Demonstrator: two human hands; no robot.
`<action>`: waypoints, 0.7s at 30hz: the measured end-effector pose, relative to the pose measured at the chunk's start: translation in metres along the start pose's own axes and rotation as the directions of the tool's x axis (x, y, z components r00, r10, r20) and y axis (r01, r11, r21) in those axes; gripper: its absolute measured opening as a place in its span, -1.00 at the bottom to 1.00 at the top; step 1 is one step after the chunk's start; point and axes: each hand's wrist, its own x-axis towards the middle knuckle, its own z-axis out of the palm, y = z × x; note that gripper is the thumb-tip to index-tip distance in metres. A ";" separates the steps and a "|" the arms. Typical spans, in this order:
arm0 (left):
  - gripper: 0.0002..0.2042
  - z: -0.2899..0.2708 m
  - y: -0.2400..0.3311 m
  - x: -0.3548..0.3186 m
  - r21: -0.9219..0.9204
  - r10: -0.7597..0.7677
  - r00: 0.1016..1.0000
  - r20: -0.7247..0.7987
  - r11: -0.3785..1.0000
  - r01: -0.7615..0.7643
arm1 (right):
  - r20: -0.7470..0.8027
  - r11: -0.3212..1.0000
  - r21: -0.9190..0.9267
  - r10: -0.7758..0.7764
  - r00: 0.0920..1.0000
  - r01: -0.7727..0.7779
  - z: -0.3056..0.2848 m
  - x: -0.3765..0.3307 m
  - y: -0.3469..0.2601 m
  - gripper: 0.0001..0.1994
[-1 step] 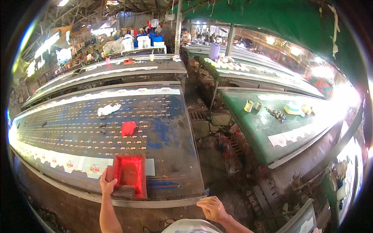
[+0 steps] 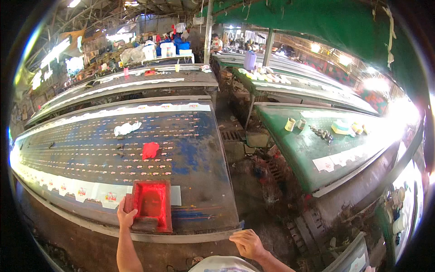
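Observation:
On the near end of the long dark table point(image 2: 199, 199) lies a screen-printing frame point(image 2: 167, 206), its wooden sides smeared with red ink and its mesh red inside. My left hand point(image 2: 127, 214) grips its left side, thumb on top and fingers around the edge. A brown block point(image 2: 146, 223) sits at the frame's lower left corner; its kind is unclear. Under the frame runs a strip of white printed pieces point(image 2: 97, 194). Off the table's near right corner hovers my right hand point(image 2: 248, 242), fingers curled in, with nothing visible in them and the palm hidden.
A red cloth point(image 2: 150, 150) and a crumpled white cloth point(image 2: 127, 128) rest farther up the table. Right of the walkway stands a green table point(image 2: 290, 145) with cups point(image 2: 290, 123) and a dark lumpy thing point(image 2: 321, 134). A person point(image 2: 216, 43) is far back.

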 end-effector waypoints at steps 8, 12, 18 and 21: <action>-0.04 0.003 -0.002 -0.001 -0.027 0.043 0.999 0.003 0.999 -0.043 | 0.009 1.000 0.011 -0.025 1.000 0.025 0.023 0.012 -0.017 -0.74; -0.03 0.008 0.002 0.002 -0.085 0.029 1.000 -0.003 0.996 -0.030 | 0.004 0.998 0.022 -0.060 0.998 0.060 0.037 0.027 -0.031 -0.75; -0.18 0.010 0.003 0.001 -0.010 0.048 0.999 -0.007 0.999 -0.048 | 0.028 0.998 0.041 -0.048 0.998 0.046 0.047 0.024 -0.047 -0.77; -0.36 0.012 0.000 0.003 -0.047 0.015 0.999 -0.047 0.999 -0.018 | 0.049 1.000 0.019 -0.024 0.998 0.023 0.045 0.021 -0.050 -0.77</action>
